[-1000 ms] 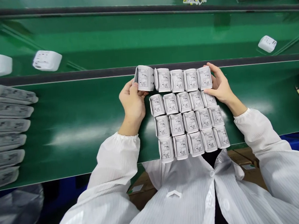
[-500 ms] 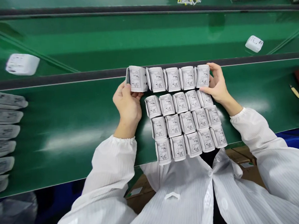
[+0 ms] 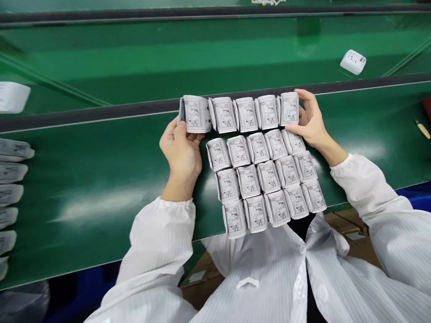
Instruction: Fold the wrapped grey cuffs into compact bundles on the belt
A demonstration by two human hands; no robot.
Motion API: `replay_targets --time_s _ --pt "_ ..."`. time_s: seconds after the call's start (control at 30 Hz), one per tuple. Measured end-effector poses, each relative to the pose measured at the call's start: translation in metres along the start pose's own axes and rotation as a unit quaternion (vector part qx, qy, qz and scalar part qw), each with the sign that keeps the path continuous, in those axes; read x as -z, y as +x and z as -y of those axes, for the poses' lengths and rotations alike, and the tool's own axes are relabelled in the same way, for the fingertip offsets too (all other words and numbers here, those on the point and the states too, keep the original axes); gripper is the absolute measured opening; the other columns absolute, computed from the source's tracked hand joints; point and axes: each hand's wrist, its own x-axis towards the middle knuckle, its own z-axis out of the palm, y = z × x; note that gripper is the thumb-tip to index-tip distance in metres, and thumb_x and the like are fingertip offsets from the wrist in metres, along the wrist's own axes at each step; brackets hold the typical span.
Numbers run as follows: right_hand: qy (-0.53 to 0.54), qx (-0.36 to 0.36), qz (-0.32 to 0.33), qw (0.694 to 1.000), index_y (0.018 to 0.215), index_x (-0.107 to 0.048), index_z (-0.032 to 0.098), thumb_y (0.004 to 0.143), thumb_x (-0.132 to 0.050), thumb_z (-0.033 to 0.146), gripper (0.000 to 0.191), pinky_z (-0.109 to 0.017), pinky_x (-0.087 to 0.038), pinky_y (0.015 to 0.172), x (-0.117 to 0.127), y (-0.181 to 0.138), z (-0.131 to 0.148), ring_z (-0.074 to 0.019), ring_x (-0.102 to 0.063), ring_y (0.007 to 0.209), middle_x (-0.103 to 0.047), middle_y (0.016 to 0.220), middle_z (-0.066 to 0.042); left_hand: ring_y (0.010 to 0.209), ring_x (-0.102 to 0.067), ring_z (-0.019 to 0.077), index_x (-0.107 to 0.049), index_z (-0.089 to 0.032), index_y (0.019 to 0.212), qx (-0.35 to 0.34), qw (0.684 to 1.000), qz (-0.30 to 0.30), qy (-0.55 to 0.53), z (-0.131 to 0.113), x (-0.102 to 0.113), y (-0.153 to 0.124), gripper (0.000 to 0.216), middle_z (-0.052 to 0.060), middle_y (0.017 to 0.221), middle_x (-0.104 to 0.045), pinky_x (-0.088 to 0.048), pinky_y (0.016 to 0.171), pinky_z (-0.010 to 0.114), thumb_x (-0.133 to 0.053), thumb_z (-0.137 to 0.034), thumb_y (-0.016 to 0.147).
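Squeezing the top row of folded leaflets (image 3: 245,114) between my left hand (image 3: 181,152) and right hand (image 3: 311,122), each closed on one end. Three more rows of leaflets (image 3: 268,176) lie on the green conveyor belt (image 3: 124,160) just below my right fingers (image 3: 303,103). Uneven pressure could buckle the row onto them.

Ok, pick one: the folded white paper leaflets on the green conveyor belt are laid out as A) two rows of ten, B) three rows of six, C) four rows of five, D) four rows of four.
C: the folded white paper leaflets form four rows of five on the green conveyor belt, with the left hand at the top row's left end.
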Motion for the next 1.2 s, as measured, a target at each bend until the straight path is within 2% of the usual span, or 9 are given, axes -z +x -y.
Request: replay_targets --time_s 0.27,0.43,0.5,0.67,0.77,0.83,0.93,1.07,1.2 --pt "0.016 -0.018 -0.003 1.0 0.16 -0.058 0.044 0.045 -0.104 0.098 0.135 -0.073 -0.054 0.138 -0.004 0.0 0.008 -0.0478 -0.039 0.18 -0.05 0.184 -0.008 0.085 -0.075 0.0162 -0.083 -0.025 0.115 -0.007 1.0 0.026 0.003 -0.002 -0.002 -0.004 0.034 0.002 0.102 -0.087 -0.06 0.074 0.033 -0.091 -0.055 0.1" --pt "-0.07 0.068 -0.016 0.995 0.164 -0.055 0.043 0.074 -0.09 0.1 0.112 -0.069 -0.055 0.135 0.004 0.005 -0.009 -0.0454 -0.048 0.173 -0.045 0.186 -0.009 0.133 -0.079 0.0281 -0.079 -0.027 0.135 -0.203 0.968 0.091 0.119 -0.01 -0.005 -0.002 0.06 0.008 0.141 -0.084 -0.066 0.119 0.047 -0.091 -0.071 0.097" --pt "-0.119 0.116 -0.017 0.986 0.163 -0.055 0.041 0.087 -0.085 0.093 0.097 -0.07 -0.053 0.136 0.01 0.005 -0.015 -0.0435 -0.053 0.168 -0.046 0.183 -0.01 0.145 -0.074 0.0319 -0.074 -0.031 0.141 -0.238 0.945 0.117 0.192 -0.013 0.001 0.001 0.068 0.01 0.149 -0.079 -0.063 0.125 0.051 -0.092 -0.074 0.092" --pt "-0.211 0.193 -0.083 0.955 0.134 -0.07 0.034 0.1 -0.084 0.055 0.042 -0.069 -0.058 0.123 0.021 -0.009 -0.01 -0.0401 -0.065 0.143 -0.067 0.142 -0.012 0.108 -0.075 0.0272 -0.075 -0.029 0.116 -0.264 0.899 0.127 0.326 -0.026 0.02 -0.002 0.039 0.007 0.113 -0.075 -0.066 0.103 0.048 -0.077 -0.066 0.104" --pt "-0.265 0.179 -0.071 0.945 0.096 -0.068 0.03 0.097 -0.08 0.035 0.014 -0.056 -0.063 0.098 0.023 -0.017 0.003 -0.0307 -0.069 0.099 -0.065 0.096 -0.006 0.093 -0.072 0.0247 -0.078 -0.025 0.105 -0.254 0.843 0.26 0.397 -0.038 0.019 -0.008 0.044 0.007 0.099 -0.077 -0.063 0.093 0.045 -0.065 -0.067 0.111" --pt "-0.293 0.16 -0.024 0.942 0.083 -0.065 0.028 0.094 -0.077 0.028 0.017 -0.047 -0.057 0.079 0.022 -0.018 0.01 -0.0242 -0.06 0.079 -0.06 0.084 -0.003 0.097 -0.073 0.0266 -0.08 -0.023 0.104 -0.224 0.8 0.341 0.44 -0.045 0.014 -0.011 0.051 0.01 0.103 -0.081 -0.061 0.095 0.047 -0.061 -0.069 0.112" --pt "-0.291 0.149 0.019 0.945 0.074 -0.064 0.027 0.093 -0.076 0.027 0.022 -0.041 -0.044 0.068 0.021 -0.015 0.015 -0.0202 -0.053 0.069 -0.057 0.077 -0.001 0.101 -0.073 0.0283 -0.078 -0.022 0.099 -0.192 0.776 0.377 0.467 -0.052 0.01 -0.01 0.059 0.012 0.104 -0.083 -0.059 0.097 0.048 -0.056 -0.075 0.113" --pt "-0.253 0.138 0.004 0.958 0.069 -0.063 0.028 0.095 -0.081 0.036 0.033 -0.041 -0.04 0.068 0.023 -0.011 0.015 -0.0199 -0.053 0.071 -0.058 0.077 0.0 0.101 -0.072 0.0269 -0.071 -0.023 0.093 -0.184 0.786 0.376 0.456 -0.054 0.01 -0.009 0.063 0.011 0.104 -0.081 -0.058 0.095 0.046 -0.056 -0.081 0.113" --pt "-0.184 0.142 -0.081 0.969 0.07 -0.061 0.029 0.104 -0.078 0.042 0.041 -0.043 -0.045 0.075 0.025 -0.011 0.013 -0.0225 -0.057 0.079 -0.064 0.083 -0.003 0.092 -0.07 0.0213 -0.066 -0.024 0.093 -0.178 0.836 0.349 0.385 -0.053 0.007 -0.012 0.062 0.007 0.102 -0.077 -0.057 0.085 0.039 -0.056 -0.081 0.114"
